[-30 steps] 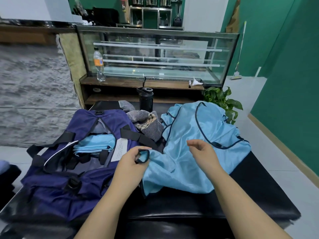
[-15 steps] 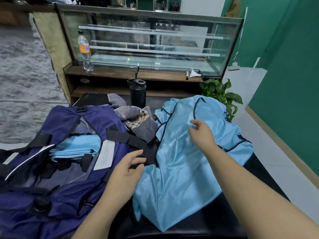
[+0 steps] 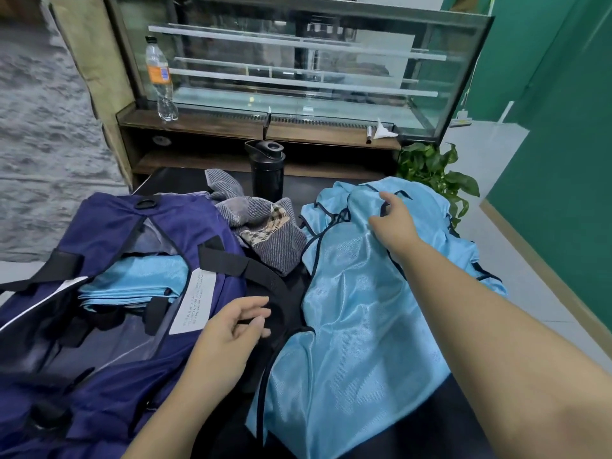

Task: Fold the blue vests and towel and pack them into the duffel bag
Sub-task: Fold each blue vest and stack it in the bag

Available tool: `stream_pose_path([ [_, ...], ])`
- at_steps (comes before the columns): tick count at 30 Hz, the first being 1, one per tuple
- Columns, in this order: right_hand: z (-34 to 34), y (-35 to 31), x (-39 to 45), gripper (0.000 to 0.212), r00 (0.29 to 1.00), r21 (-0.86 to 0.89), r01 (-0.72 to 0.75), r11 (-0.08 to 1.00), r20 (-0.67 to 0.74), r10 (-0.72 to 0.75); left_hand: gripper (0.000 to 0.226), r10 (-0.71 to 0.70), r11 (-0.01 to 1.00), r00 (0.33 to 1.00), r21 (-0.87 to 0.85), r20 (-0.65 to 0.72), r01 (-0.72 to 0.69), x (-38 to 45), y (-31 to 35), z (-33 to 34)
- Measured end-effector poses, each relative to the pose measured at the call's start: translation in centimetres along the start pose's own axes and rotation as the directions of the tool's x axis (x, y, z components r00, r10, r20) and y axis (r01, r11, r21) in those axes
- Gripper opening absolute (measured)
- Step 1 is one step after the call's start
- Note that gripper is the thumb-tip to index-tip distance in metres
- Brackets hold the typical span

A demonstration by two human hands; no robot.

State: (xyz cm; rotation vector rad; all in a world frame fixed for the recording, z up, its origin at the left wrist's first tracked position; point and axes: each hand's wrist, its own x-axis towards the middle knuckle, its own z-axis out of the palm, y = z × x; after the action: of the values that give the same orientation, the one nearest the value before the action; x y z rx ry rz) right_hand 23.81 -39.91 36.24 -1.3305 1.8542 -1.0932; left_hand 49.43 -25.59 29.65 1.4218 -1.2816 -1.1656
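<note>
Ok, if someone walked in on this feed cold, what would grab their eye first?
Probably the shiny light blue vest spread over the black bench, with the right hand reaching onto its far end. Next, the open navy duffel bag on the left, folded blue vests already inside. Between them sits a crumpled striped towel, unfolded.

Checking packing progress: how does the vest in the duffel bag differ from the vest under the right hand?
The vest in the bag is folded flat inside the duffel bag; the loose vest lies unfolded and rumpled on the bench. Nothing touches the packed one; the right hand rests on the loose one. Both are shiny light blue.
</note>
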Motion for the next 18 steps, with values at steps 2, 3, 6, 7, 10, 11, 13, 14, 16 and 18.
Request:
stream_pose_path([
  [2,0.0,-0.6,-0.9,0.066,0.999,0.032,-0.016,0.999,0.041,0.015,0.031,-0.003,1.0,1.0,-0.011,0.004,0.003,-0.1,0.2,0.1],
  [3,0.0,-0.9,-1.5,0.068,0.998,0.05,-0.016,0.999,0.056,0.013,0.03,-0.002,1.0,1.0,-0.016,0.006,0.002,-0.2,0.4,0.1],
  [6,-0.5,-2.0,-4.0,0.068,0.996,0.108,0.05,0.993,0.071,-0.058,0.028,0.013,0.999,1.0,-0.034,0.001,-0.013,-0.6,1.1,0.0],
  [7,-0.8,-2.3,-5.1,0.066,0.993,0.126,0.086,0.988,0.071,-0.095,0.028,0.024,0.999,1.0,-0.04,-0.001,-0.024,-0.9,1.4,0.0],
  [10,-2.0,-3.4,-8.5,0.048,0.971,0.157,0.234,0.96,0.021,-0.24,0.028,0.068,0.997,0.998,-0.041,-0.004,-0.069,-1.7,2.9,0.1],
  [11,-2.4,-3.9,-9.6,0.039,0.955,0.151,0.292,0.944,0.003,-0.296,0.028,0.086,0.995,0.996,-0.043,-0.008,-0.086,-1.9,3.4,0.1],
  [13,-3.1,-4.7,-11.5,0.028,0.93,0.18,0.362,0.915,-0.003,-0.367,0.029,0.122,0.992,0.992,-0.038,-0.02,-0.122,-2.2,4.8,0.3],
  [14,-3.3,-5.2,-12.4,0.026,0.928,0.23,0.359,0.905,0.012,-0.371,0.03,0.14,0.989,0.99,-0.041,-0.017,-0.141,-2.3,5.6,0.6],
  [16,-3.8,-6.2,-14.3,0.031,0.928,0.342,0.327,0.881,0.062,-0.368,0.032,0.172,0.983,0.985,-0.074,0.023,-0.17,-2.7,7.6,1.1],
  [18,-4.2,-7.0,-16.0,0.04,0.907,0.413,0.322,0.852,0.123,-0.402,0.038,0.196,0.965,0.977,-0.196,0.089,-0.175,-3.5,9.8,1.7],
])
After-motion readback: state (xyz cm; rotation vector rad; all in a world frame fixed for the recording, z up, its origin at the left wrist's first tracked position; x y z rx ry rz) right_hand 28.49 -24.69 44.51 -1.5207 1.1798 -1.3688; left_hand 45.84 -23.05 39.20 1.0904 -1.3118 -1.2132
